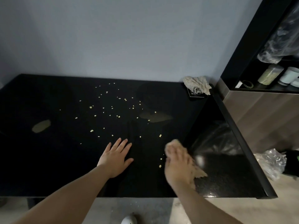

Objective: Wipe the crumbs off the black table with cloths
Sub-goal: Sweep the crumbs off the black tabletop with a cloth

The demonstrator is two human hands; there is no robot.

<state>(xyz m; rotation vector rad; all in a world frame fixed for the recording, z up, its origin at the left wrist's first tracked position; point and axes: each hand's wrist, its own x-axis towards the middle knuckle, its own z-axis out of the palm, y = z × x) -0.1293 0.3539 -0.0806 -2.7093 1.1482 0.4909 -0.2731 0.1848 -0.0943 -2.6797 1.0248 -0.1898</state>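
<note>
The glossy black table (48, 159) fills the view, and several pale yellow crumbs (111, 109) are scattered over its middle. A few more crumbs (160, 162) lie just left of my right hand. My right hand (178, 164) presses a beige cloth (198, 172) flat on the table near its front right; the hand looks blurred. My left hand (115, 157) rests flat on the table with fingers spread, holding nothing. A second beige cloth (198, 84) sits bunched up at the back right corner.
A dark shelf unit (252, 50) with jars and bags stands to the right of the table. A crumpled clear plastic bag (271, 164) lies on the floor by the table's right edge. A grey wall runs behind the table. A white shoe (129, 219) shows below.
</note>
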